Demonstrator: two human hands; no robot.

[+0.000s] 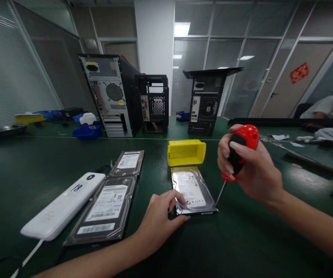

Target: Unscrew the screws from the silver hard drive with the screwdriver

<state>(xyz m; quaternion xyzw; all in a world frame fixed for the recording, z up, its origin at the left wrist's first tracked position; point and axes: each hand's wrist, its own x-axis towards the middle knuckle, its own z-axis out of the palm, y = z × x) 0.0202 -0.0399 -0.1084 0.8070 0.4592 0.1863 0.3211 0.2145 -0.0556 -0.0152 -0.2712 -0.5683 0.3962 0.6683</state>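
A hard drive [191, 189] with a white label lies flat on the green table. Fingers of my left hand [166, 210] grip its near left corner, the thumb at the front edge and the fingertips on top. My right hand [250, 166] is wrapped round the red and black handle of a screwdriver [243, 148]. The thin shaft slants down to the drive's near right corner, where the tip meets the edge; the screw there is too small to make out. Just behind the drive, a yellow plastic bin [186, 152] lies with its opening towards me.
Two more hard drives [105, 208] lie to the left, beside a white power bank [65, 206] with a cable. Computer cases [114, 92] stand along the back, near a blue bin [87, 131]. Metal strips [308, 162] lie at right; another person's arm [328, 110] shows beyond.
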